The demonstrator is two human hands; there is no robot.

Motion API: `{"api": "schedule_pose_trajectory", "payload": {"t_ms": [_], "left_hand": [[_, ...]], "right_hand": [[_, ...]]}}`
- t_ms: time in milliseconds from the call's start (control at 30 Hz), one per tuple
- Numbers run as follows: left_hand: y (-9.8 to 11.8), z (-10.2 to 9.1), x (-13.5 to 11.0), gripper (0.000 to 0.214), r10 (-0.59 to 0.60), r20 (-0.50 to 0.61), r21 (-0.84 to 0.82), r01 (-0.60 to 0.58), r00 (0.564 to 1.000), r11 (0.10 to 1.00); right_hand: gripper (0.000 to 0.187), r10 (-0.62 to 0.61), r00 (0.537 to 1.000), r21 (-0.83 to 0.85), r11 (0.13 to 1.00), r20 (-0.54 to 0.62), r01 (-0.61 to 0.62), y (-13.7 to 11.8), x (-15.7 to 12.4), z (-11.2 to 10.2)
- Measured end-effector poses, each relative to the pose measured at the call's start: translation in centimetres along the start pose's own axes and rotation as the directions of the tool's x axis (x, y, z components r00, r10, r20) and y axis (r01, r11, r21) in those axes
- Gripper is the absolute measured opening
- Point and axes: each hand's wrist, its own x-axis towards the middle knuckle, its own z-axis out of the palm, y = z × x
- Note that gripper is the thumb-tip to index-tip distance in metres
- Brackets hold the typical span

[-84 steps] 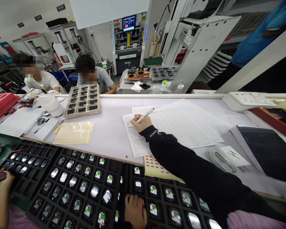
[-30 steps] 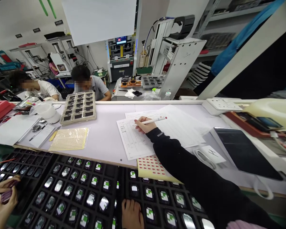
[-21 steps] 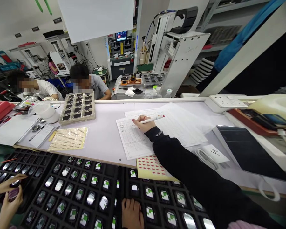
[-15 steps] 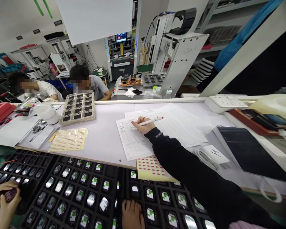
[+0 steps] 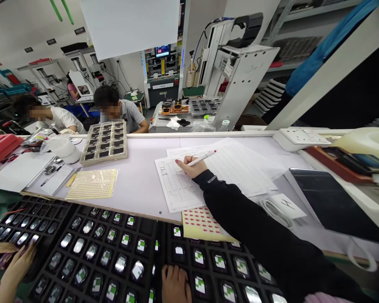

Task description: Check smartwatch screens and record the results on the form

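My right hand [image 5: 193, 167], in a black sleeve, is closed around a white pen [image 5: 205, 157] with red decoration at its upper end. Its fingertips and the pen's lower end are over a printed table form [image 5: 173, 189] lying on the white bench; more sheets lie under and beside it. At the bottom centre, my left hand [image 5: 176, 285] rests palm down on a black compartment tray, its fingers close together and lying on the tray. The black tray [image 5: 208, 269] holds several dark rounded-square pieces with green-and-white labels. A yellow sheet with red arrows [image 5: 202, 223] pokes out beneath my right sleeve.
Another person's hands [image 5: 15, 261] hold a purplish piece at lower left. A clear tray of dark parts [image 5: 104, 143], a sticker sheet [image 5: 91, 184] and a white bottle [image 5: 63, 149] stand left. Right are a dark tablet [image 5: 337, 204], a coiled cable [image 5: 276, 212] and a power strip [image 5: 300, 136].
My right hand and the pen have shifted slightly on the form, the pen's upper end tilting up. The other person's hands have moved a little. My left hand stays put.
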Motion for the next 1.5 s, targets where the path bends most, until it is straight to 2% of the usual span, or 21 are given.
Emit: {"api": "schedule_pose_trajectory", "payload": {"t_ms": [133,367,533,700,800,900,967,1033,1200,1300,1500], "left_hand": [[-0.7,0.8,-0.3,0.017,0.052,-0.092,-0.125,-0.063,0.994,0.99],[-1.3,1.4,-0.4,0.022,0.034,-0.111,-0.351,-0.071,0.993,0.934],[-0.9,0.8,-0.2,0.019,0.056,-0.082,-0.201,-0.071,0.995,0.977],[0.2,-0.2,0.2,0.021,-0.025,-0.07,-0.024,0.023,0.997,0.999],[0.4,-0.5,0.3,0.02,-0.024,-0.025,0.001,0.024,0.999,1.0],[0.2,-0.6,0.3,0.017,0.022,-0.018,-0.024,-0.023,1.0,0.999],[0.0,-0.5,0.2,0.017,0.037,-0.03,-0.037,-0.038,0.999,0.999],[-0.2,-0.5,0.2,0.018,0.04,-0.038,-0.039,-0.041,0.999,0.998],[-0.2,-0.1,0.2,0.02,0.036,-0.018,-0.026,-0.037,0.999,0.999],[-0.2,0.2,0.0,0.019,0.041,-0.044,0.001,-0.041,0.998,0.999],[-1.1,1.0,-0.3,0.017,0.138,-0.029,0.105,-0.134,0.99,0.985]], "right_hand": [[0.049,-0.018,1.0,-0.001,1.0,-0.018,0.018,-0.2,-0.3,0.0],[0.046,0.0,1.0,-0.026,1.0,-0.018,0.0,-0.2,-0.1,0.0],[0.042,0.029,0.999,-0.025,0.999,0.027,-0.028,-0.2,0.2,-0.1],[0.041,0.022,1.0,-0.016,1.0,0.021,-0.022,-0.4,0.2,-0.1],[0.041,0.017,1.0,-0.033,0.999,0.014,-0.016,-0.2,0.1,0.0],[0.04,0.018,0.995,-0.065,0.998,-0.102,-0.024,0.0,0.1,-0.2],[0.041,0.02,0.977,-0.104,0.994,-0.21,-0.042,0.2,0.2,-0.3],[0.044,0.014,0.964,-0.136,0.989,-0.267,-0.052,0.2,0.3,-0.4],[0.041,-0.019,0.952,-0.193,0.98,-0.305,-0.042,0.4,0.4,-0.3],[0.037,-0.032,0.949,-0.205,0.978,-0.312,-0.034,0.6,0.4,-0.3],[0.033,-0.035,0.95,-0.229,0.973,-0.31,-0.039,0.8,0.6,-0.3]]}}
